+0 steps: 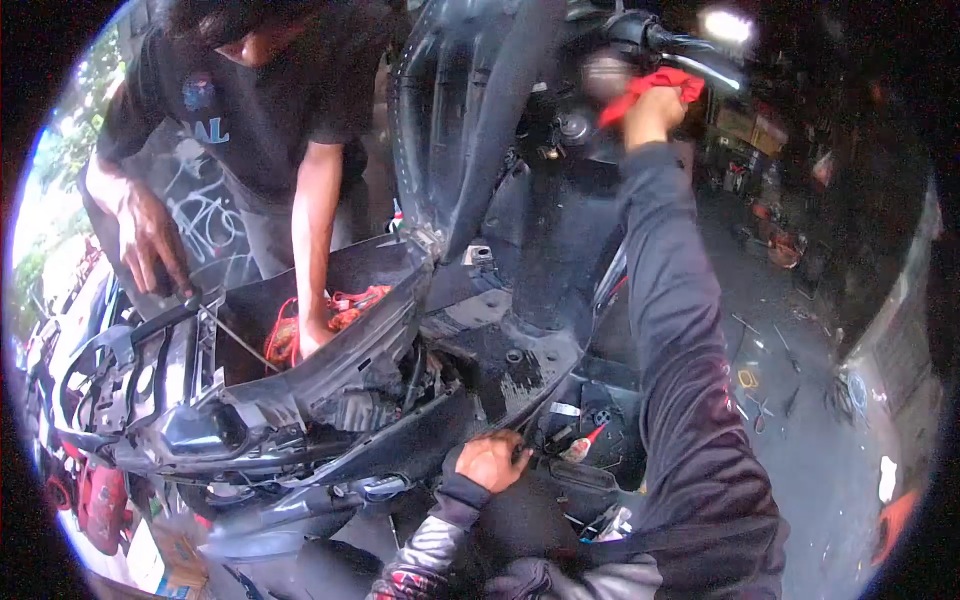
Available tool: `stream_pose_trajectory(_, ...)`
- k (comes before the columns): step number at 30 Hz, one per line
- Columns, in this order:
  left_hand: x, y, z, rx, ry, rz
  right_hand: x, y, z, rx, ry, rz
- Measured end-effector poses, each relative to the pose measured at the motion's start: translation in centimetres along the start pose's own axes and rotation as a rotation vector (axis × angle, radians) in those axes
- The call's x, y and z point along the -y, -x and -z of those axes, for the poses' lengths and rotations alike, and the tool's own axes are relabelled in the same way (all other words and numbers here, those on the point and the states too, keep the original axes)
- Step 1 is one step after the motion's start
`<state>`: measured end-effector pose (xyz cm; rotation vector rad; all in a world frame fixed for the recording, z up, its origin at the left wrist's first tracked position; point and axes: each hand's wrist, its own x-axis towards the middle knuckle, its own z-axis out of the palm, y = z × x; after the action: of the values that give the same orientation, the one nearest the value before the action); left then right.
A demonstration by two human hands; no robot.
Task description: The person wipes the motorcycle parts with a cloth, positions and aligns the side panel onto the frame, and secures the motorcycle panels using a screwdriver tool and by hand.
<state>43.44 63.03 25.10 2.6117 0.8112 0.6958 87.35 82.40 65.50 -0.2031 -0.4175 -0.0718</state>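
- Currently, holds a bunched red cloth [682, 80] in the right hand [657, 108], closed around it, reaching far forward at full stretch to the handlebar area [632, 32] of a partly stripped black scooter.
- Covers a slightly blurred dark part there, too unclear to name.
- Rests the left hand [490, 462] much nearer, with curled fingers at the lower edge of the footboard [535, 355]; cannot tell from this view whether gripping anything.
- Shows, below and left of the right hand, a round metallic cap [572, 126], and farther left a raised seat [425, 140].
- Shows, just right of the left hand, a small bottle [577, 450] with a red nozzle, lying tilted beside a black tray [612, 405].
- Shows, up and left of the left hand, an open storage compartment [248, 305] with a red-orange tangled bundle [350, 310] inside.
- Includes, across from both hands, a co-worker [260, 120] in a dark shirt, with one hand [316, 338] down in that compartment at the bundle and the other hand [150, 240] above the rear frame [130, 350].
- Shows, to the right of the right sleeve, scattered tools [785, 345] and a yellow piece [747, 379] on the grey floor [800, 470].
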Motion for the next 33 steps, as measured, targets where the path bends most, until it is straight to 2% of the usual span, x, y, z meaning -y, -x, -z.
stream_pose_trajectory(2, 0.2, -0.1, -0.2, -0.013, -0.003, -0.018, -5.7, -6.8, 2.6, 0.196, 1.830, 0.648)
stream_pose_trajectory(3, 0.2, -0.2, -0.3, -0.008, 0.014, -0.020, -6.5, -6.9, 2.3, 0.197, 1.830, 0.654)
stream_pose_trajectory(8, 0.1, -0.1, -0.2, 0.025, -0.011, -0.005, -12.7, 1.0, -2.5, 0.085, 1.134, 0.285)
stream_pose_trajectory(10, 0.3, 0.0, -0.2, -0.028, 0.053, -0.020, -7.2, 7.2, -5.7, -0.188, 0.545, 0.222)
stream_pose_trajectory(12, 0.3, 0.2, -0.1, -0.028, 0.053, -0.024, 0.6, 9.3, -7.2, -0.265, 0.651, -0.154)
stream_pose_trajectory(13, 0.5, 0.2, 0.0, -0.018, 0.054, -0.040, 1.7, 9.0, -7.7, -0.274, 0.634, -0.181)
stream_pose_trajectory(15, 0.7, 0.4, 0.0, -0.037, 0.068, -0.042, 0.1, 7.2, -7.9, -0.119, 0.843, -0.048)
stream_pose_trajectory(18, 0.4, 0.1, 0.0, -0.031, 0.076, -0.051, -1.2, 7.5, -7.4, 0.493, 1.849, 0.436)
stream_pose_trajectory(19, 0.3, 0.0, 0.2, -0.005, 0.064, -0.037, -0.8, 8.4, -7.1, 0.667, 2.028, 0.580)
stream_pose_trajectory(20, 0.0, 0.0, 0.3, 0.000, 0.070, -0.047, -0.2, 9.0, -6.5, 0.762, 2.109, 0.648)
stream_pose_trajectory(23, -0.1, 0.0, 0.6, -0.013, 0.059, -0.028, 2.6, 9.8, -4.1, 0.705, 2.192, 0.707)
stream_pose_trajectory(24, 0.2, 0.2, 0.3, -0.023, 0.045, -0.035, 3.9, 9.4, -4.0, 0.469, 1.768, 0.559)
stream_pose_trajectory(25, 0.5, 0.3, -0.1, -0.033, 0.034, -0.042, 5.3, 9.3, -4.0, 0.321, 0.993, 0.475)
stream_pose_trajectory(26, 0.8, 0.3, -0.4, -0.040, 0.035, -0.044, 6.8, 9.1, -4.0, 0.214, 0.454, 0.557)
stream_pose_trajectory(27, 1.1, 0.4, -0.7, -0.041, 0.043, -0.059, 9.7, 7.7, -4.1, 0.283, 0.454, 0.827)
stream_pose_trajectory(28, 1.3, 0.4, -0.8, -0.041, 0.052, -0.075, 12.9, 7.3, -5.2, 0.215, 0.533, 0.934)
stream_pose_trajectory(29, 1.1, 0.3, -0.7, -0.041, 0.056, -0.077, 13.9, 2.7, -5.5, 0.249, 0.776, 1.049)
stream_pose_trajectory(30, 0.7, 0.3, -0.3, -0.030, 0.034, -0.053, 17.2, 2.1, -7.0, 0.199, 1.290, 0.938)
stream_pose_trajectory(32, 0.6, 0.2, -0.4, -0.015, 0.018, -0.038, 19.9, -2.3, -9.4, 0.632, 1.622, 1.135)
stream_pose_trajectory(33, 0.7, 0.2, -0.7, -0.043, 0.003, -0.078, 21.6, -0.3, -11.1, 0.802, 1.898, 0.775)
